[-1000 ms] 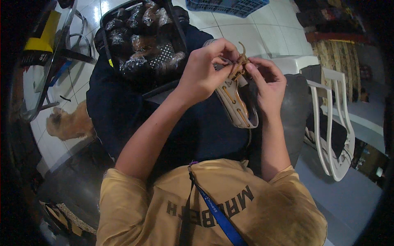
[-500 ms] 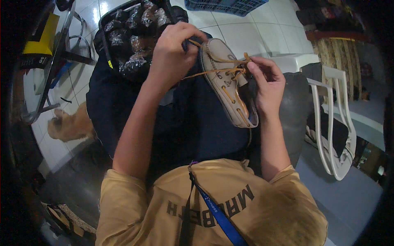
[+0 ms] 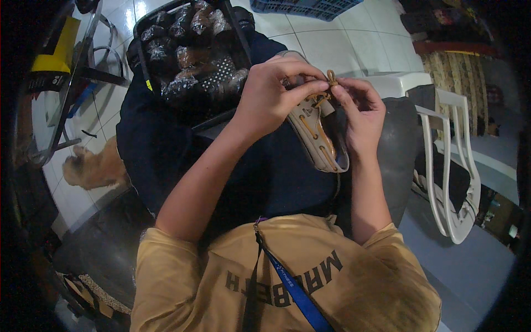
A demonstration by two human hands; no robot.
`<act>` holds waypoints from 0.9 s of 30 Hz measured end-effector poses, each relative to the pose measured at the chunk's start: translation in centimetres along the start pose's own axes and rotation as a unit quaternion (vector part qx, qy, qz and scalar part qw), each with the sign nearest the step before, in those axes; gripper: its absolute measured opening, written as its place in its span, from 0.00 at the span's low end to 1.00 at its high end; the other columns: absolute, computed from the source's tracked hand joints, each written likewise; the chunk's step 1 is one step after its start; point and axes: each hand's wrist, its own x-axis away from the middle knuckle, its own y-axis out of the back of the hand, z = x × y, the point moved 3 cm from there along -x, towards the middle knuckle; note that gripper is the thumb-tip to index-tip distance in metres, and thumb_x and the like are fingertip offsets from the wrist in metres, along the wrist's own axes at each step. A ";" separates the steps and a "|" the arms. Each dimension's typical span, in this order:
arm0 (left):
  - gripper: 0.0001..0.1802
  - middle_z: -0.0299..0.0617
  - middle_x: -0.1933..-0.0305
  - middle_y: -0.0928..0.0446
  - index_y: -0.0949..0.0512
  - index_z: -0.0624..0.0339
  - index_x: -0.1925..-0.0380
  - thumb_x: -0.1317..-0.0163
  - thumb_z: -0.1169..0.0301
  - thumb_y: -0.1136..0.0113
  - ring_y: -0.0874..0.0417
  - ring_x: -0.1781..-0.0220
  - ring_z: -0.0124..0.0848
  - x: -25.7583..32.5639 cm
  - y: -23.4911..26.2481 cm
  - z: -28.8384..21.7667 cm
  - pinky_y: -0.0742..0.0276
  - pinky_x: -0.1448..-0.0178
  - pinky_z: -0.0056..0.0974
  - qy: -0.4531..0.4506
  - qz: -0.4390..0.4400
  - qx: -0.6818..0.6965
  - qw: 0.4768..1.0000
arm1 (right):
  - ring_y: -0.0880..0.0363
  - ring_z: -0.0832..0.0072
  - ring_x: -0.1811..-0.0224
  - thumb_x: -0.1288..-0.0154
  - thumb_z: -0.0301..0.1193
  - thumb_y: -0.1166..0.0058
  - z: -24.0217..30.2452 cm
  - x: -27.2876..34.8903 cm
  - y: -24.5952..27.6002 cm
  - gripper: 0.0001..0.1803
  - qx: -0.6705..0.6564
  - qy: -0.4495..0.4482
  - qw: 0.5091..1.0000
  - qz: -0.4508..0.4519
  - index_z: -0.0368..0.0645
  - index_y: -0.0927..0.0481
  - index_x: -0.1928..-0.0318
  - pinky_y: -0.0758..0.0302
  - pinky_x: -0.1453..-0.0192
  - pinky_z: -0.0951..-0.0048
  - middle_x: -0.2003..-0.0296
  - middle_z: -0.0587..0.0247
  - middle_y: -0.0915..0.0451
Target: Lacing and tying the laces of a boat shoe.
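Observation:
A light grey-beige boat shoe (image 3: pixel 312 135) with tan laces rests across my lap, its toe pointing away from me. Above its tongue, a tan shoelace (image 3: pixel 331 77) stands up in a loop between my two hands. My left hand (image 3: pixel 276 97) reaches over the toe, thumb and fingertips pinched on the lace. From the other side my right hand (image 3: pixel 359 108) pinches the same lace, fingers curled in. Most of the shoe's toe is hidden behind my left hand.
A black crate (image 3: pixel 145 61) of plastic-wrapped rolled items stands beyond my left knee. A blue crate (image 3: pixel 307 8) lies at the far edge. To the left is a tan furry animal (image 3: pixel 97 166) on tiles; to the right, a white plastic chair (image 3: pixel 462 166).
My left hand has moved right, from beside the shoe's toe to over the laces, meeting my right hand. The long lace end stretched leftward is now gathered into a loop.

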 end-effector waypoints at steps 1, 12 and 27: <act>0.11 0.33 0.61 0.13 0.09 0.59 0.56 0.37 0.69 0.24 0.27 0.67 0.19 0.0 -0.2 0.0 0.32 0.62 0.30 0.006 -0.007 0.021 1.000 | 0.15 0.83 0.58 0.32 0.20 0.30 0.1 0.0 0.0 0.10 0.001 0.001 1.000 0.000 0.36 0.13 0.51 0.19 0.51 0.79 0.58 0.63 0.11; 0.14 0.40 0.60 0.10 0.11 0.65 0.53 0.37 0.72 0.25 0.16 0.64 0.20 0.1 -1.3 0.9 0.22 0.60 0.29 0.052 -0.039 0.226 0.972 | 0.16 0.84 0.58 0.31 0.21 0.31 0.0 0.1 0.3 0.09 0.047 0.001 0.999 0.013 0.36 0.10 0.51 0.21 0.52 0.81 0.55 0.64 0.11; 0.21 0.44 0.56 0.11 0.25 0.68 0.46 0.36 0.78 0.27 0.12 0.50 0.26 0.0 -1.0 0.6 0.16 0.43 0.32 0.086 0.001 0.264 0.961 | 0.13 0.75 0.56 0.34 0.20 0.30 0.7 -0.3 0.3 0.09 0.168 0.099 0.981 0.023 0.35 0.10 0.54 0.20 0.48 0.74 0.57 0.61 0.11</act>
